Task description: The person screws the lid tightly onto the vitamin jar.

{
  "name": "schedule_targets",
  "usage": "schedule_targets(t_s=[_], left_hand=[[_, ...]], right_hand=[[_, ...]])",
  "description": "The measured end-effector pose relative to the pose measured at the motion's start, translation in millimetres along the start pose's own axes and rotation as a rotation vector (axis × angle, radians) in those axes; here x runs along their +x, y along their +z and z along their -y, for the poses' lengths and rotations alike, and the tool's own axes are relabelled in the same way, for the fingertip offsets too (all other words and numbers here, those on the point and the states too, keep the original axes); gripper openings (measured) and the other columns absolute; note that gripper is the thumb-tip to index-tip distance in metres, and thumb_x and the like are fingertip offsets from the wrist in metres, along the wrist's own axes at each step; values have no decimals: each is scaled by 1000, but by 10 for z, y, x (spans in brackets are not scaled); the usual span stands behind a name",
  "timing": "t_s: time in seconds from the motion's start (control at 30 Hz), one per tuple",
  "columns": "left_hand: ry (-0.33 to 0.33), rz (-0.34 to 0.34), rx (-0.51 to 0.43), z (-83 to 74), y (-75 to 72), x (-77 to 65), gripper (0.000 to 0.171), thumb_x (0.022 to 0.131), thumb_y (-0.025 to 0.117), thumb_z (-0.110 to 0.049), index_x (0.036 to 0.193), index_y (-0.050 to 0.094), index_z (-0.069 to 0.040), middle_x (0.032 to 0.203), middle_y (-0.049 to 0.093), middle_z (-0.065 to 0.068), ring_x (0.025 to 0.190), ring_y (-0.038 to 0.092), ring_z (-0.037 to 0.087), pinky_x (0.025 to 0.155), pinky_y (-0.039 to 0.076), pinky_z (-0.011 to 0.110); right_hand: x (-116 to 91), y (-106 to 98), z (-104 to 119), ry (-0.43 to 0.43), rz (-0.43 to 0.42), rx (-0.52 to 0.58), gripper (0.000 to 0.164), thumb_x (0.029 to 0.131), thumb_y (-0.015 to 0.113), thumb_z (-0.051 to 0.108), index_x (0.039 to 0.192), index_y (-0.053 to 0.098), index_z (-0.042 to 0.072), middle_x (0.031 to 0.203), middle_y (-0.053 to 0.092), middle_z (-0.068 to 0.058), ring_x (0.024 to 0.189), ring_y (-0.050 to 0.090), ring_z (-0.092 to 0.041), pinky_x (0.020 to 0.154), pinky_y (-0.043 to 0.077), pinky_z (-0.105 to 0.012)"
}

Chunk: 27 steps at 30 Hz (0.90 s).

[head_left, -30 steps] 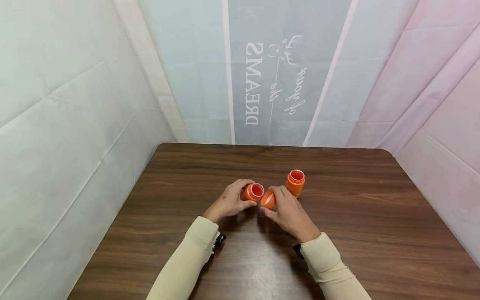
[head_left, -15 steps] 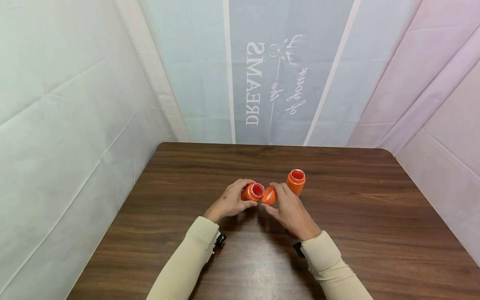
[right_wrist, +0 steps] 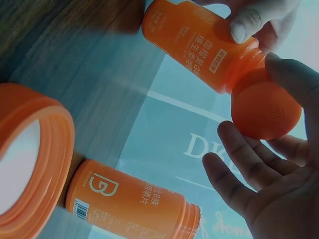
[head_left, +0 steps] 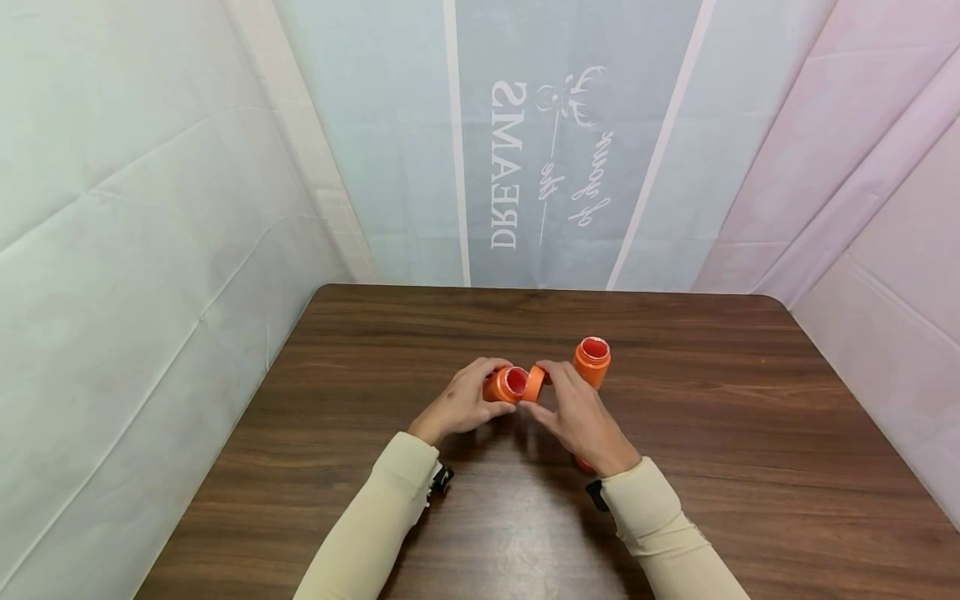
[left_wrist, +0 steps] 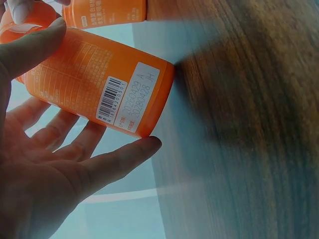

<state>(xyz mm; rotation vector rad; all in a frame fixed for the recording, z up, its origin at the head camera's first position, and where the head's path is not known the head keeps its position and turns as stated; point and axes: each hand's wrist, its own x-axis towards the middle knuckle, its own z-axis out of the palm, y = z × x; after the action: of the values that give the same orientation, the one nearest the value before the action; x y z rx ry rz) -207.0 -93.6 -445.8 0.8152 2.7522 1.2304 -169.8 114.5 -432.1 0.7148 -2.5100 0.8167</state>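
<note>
My left hand [head_left: 461, 400] grips an orange bottle [left_wrist: 99, 74], which tilts with its uncapped mouth toward the right. A label with a barcode shows on its side in the left wrist view. My right hand [head_left: 581, 421] pinches an orange screw cap [right_wrist: 266, 107] between thumb and fingers, right at that mouth. In the head view the cap stands on edge beside the rim; whether it touches the threads I cannot tell. Just behind the right hand, a second orange bottle [head_left: 592, 367] stands upright and uncapped on the table.
Another orange cap [right_wrist: 60, 129] lies on the wooden table [head_left: 375, 350], mostly hidden under the right wrist in the head view. A printed cloth [head_left: 495, 167] hangs behind the table, with pale cloth walls at both sides.
My right hand has turned the cap, so its inside, visible before, now faces the bottle mouth. The left hand and its bottle have stayed almost still.
</note>
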Motion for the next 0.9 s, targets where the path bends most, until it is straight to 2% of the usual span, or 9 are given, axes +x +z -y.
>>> schedule_targets(t_s=[0.4, 0.9], left_hand=[[-17, 19, -37, 10, 36, -22, 54, 85, 82, -14, 132, 55, -9, 122, 62, 7, 107, 60, 19, 94, 50, 35], [12, 18, -36, 12, 31, -12, 51, 85, 82, -14, 129, 57, -11, 118, 62, 3, 101, 59, 17, 88, 50, 34]], right_hand=[[6, 14, 16, -10, 55, 19, 63, 81, 86, 17, 131, 54, -4, 114, 59, -17, 98, 63, -33, 84, 55, -46], [51, -10, 44, -8, 113, 7, 60, 84, 83, 21, 133, 54, 2, 117, 57, -15, 96, 62, -28, 82, 56, -45]])
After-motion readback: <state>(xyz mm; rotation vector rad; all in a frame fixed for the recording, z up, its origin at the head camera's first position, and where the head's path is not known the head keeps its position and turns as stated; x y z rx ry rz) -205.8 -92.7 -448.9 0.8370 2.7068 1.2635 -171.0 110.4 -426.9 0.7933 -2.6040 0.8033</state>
